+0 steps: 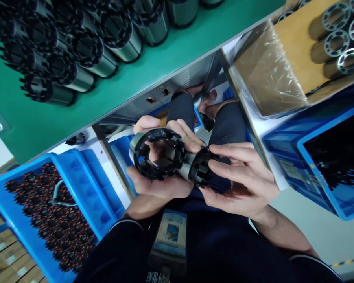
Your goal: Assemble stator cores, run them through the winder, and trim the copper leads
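The green bench top [115,92] spans the upper left, with metal cylinders [126,50] in black toothed rings standing on it; the left blue crate [87,192], with black-and-orange toothed parts [59,224] in rows, lies below it; the right blue crate [308,188] and a plastic-wrapped carton [262,74] lie at the right. Above the lap, a wide metal cylinder [133,147] is grasped by the left hand [162,186], its black-rimmed mouth turned up towards the head. Just beside it, on the side of the right hand [242,177], is a narrower metal tube [184,171]; its long axis appears to run crosswise between the hands, so its black slotted collar [201,169] is nearer the right hand, by whose fingertips it is pinched; whether tube and cylinder are joined cannot be told. On the chest, an ID badge [171,232] is seen, its small print unreadable; white characters [155,277] on the dark shirt are only partly shown; a pale label [289,169] on the right blue crate is too blurred to be read; no brand can be made out.
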`<state>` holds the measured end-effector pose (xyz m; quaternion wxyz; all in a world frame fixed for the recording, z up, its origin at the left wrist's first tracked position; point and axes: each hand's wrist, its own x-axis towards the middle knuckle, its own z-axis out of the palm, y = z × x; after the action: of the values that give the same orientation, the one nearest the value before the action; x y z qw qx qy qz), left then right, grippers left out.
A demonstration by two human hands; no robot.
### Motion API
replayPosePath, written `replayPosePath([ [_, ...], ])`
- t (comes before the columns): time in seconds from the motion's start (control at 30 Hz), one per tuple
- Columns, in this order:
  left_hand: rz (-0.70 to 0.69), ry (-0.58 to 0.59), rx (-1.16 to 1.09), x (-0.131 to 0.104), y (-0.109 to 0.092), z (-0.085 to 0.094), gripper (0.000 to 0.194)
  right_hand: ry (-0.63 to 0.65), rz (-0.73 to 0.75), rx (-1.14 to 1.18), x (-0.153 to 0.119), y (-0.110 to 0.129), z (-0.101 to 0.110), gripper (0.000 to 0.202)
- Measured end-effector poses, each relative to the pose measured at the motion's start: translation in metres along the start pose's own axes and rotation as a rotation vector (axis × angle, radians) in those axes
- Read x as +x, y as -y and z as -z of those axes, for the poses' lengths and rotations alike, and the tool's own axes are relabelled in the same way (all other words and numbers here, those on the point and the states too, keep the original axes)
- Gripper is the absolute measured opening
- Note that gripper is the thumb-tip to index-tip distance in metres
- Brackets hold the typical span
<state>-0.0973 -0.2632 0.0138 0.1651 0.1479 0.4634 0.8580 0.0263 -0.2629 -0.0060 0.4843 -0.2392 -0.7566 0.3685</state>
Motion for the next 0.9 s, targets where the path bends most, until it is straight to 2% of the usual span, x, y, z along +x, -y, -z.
replayPosePath([
  [0.1,-0.001,-0.004,0.098,-0.001,-0.005,0.001,0.095,0.003,0.011,0.010,0.001,0.000,0.000,0.057],
  [0.17,0.052,0.008,0.201,-0.003,-0.010,0.009,0.090,0.016,0.006,0.008,0.001,0.001,0.000,0.056],
  [0.23,0.174,0.103,0.339,-0.008,-0.013,0.025,0.089,0.027,0.006,0.004,0.001,0.002,0.002,0.056],
  [0.3,0.306,0.265,0.447,-0.013,-0.013,0.042,0.098,0.072,0.005,0.010,0.002,0.002,0.005,0.059],
  [0.33,0.356,0.337,0.466,-0.015,-0.013,0.050,0.102,0.103,0.002,0.015,0.003,0.002,0.007,0.061],
  [0.4,0.400,0.409,0.435,-0.016,-0.012,0.059,0.100,0.152,0.005,0.029,0.005,0.002,0.011,0.063],
  [0.5,0.372,0.325,0.345,-0.013,-0.013,0.053,0.090,0.184,-0.004,0.064,0.006,0.002,0.016,0.062],
  [0.63,0.291,0.036,0.301,-0.010,-0.018,0.033,0.083,0.228,-0.058,0.028,0.001,0.003,0.015,0.067],
  [0.7,0.348,0.012,0.313,-0.015,-0.021,0.030,0.069,0.262,-0.052,-0.036,-0.004,0.000,0.007,0.074],
  [0.8,0.555,0.145,0.309,-0.027,-0.027,0.038,0.059,0.173,-0.034,-0.056,-0.012,-0.014,-0.011,0.083],
  [0.9,0.615,0.308,0.289,-0.035,-0.034,0.055,0.058,-0.050,0.038,0.000,-0.017,-0.033,-0.020,0.070],
])
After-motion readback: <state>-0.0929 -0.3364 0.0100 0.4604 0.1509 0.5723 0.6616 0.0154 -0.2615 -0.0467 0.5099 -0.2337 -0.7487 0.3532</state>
